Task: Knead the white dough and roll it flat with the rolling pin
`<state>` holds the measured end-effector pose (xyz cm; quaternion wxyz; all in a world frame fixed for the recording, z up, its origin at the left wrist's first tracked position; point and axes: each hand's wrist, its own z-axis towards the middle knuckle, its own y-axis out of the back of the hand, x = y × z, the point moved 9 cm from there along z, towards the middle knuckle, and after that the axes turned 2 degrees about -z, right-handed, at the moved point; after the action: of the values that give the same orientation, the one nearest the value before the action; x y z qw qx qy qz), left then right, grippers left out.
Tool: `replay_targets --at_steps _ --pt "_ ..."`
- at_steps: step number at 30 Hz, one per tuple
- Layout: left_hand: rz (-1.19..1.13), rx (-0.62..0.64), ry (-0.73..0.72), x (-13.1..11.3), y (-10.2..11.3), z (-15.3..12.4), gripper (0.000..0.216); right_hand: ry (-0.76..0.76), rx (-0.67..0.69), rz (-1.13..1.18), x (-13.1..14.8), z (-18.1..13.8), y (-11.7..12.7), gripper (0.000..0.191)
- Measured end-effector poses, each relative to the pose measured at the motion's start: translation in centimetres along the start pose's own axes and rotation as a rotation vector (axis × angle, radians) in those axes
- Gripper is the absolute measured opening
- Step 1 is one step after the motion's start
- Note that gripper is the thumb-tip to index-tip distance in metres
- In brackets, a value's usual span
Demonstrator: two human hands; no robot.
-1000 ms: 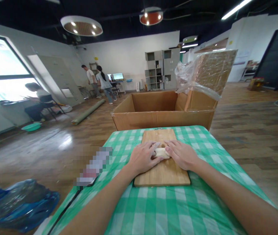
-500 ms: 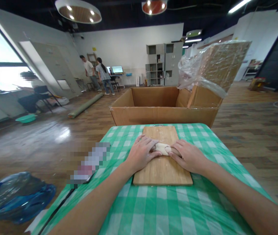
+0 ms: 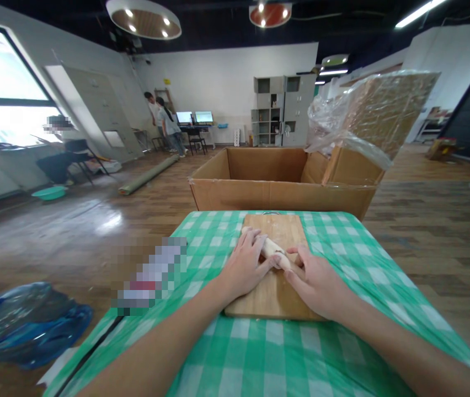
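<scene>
The left hand (image 3: 246, 266) lies open, its fingers flat on a pale dough roll (image 3: 273, 249). The right hand (image 3: 316, 282), loosely open, touches the roll's nearer end with thumb and fingertips. The roll lies slantwise on a wooden cutting board (image 3: 278, 225) on the green-checked tabletop (image 3: 342, 242).

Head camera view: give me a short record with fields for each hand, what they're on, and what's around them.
left hand: fingers spread over the dough roll
right hand: on the roll's near end; grip unclear
dough roll: pale, slanted, lying on the wooden board
board: on the green checked cloth
behind: open cardboard box
floor, left: blue plastic bag
</scene>
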<state>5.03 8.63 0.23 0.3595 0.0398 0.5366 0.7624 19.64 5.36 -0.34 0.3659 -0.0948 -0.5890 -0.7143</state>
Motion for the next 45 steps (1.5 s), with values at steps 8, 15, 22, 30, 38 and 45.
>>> replay_targets --at_steps 8,15,22,30,38,45 --pt "-0.048 0.152 -0.15 -2.0 -0.3 -0.2 0.048 -0.023 0.003 0.267 -2.3 1.1 0.0 0.032" --pt "-0.131 0.182 -0.211 -4.0 0.1 -0.6 0.045 0.134 -0.053 0.162 -0.8 1.6 0.6 0.051" --pt "-0.186 0.097 -0.172 -3.7 0.7 -0.6 0.037 0.102 0.039 0.272 -1.0 1.7 0.1 0.04" --pt "-0.2 0.123 -0.078 -2.6 0.7 -0.5 0.023 0.097 -0.009 0.28 -1.6 1.5 0.4 0.026" --pt "-0.223 0.17 -0.103 -3.1 0.3 -0.5 0.009 0.086 0.06 0.324 -1.4 1.4 -0.2 0.028" --pt "-0.432 0.191 -0.01 -2.2 -0.2 -0.2 0.016 0.102 0.096 0.412 -1.1 1.0 -0.7 0.033"
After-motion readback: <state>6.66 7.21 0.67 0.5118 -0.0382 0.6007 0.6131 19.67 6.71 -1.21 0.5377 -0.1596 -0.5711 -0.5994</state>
